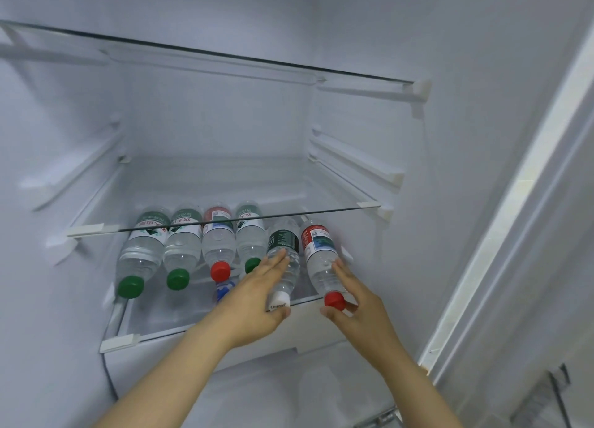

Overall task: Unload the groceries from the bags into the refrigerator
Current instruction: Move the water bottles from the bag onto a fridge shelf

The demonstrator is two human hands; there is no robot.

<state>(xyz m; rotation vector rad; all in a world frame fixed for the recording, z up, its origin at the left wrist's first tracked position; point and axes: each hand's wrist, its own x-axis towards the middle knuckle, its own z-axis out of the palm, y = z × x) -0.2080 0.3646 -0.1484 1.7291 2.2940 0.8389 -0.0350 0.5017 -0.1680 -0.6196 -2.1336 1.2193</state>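
Observation:
Several water bottles lie side by side on a glass refrigerator shelf (167,315), caps toward me. My left hand (257,302) lies with straight fingers along the left side of a white-capped bottle with a dark green label (286,254), thumb under its cap. My right hand (356,302) lies with straight fingers along the right side of a red-capped bottle with a red label (319,257), thumb just below its cap. Both bottles lie at the right end of the row, their caps at the shelf's front edge.
To the left lie two green-capped bottles (130,286), a red-capped bottle (220,271) and another green-capped bottle (252,264); a blue cap (223,291) shows partly behind my left hand. A glass shelf (225,222) hangs just above, another higher (225,53). A white drawer front (289,357) lies below.

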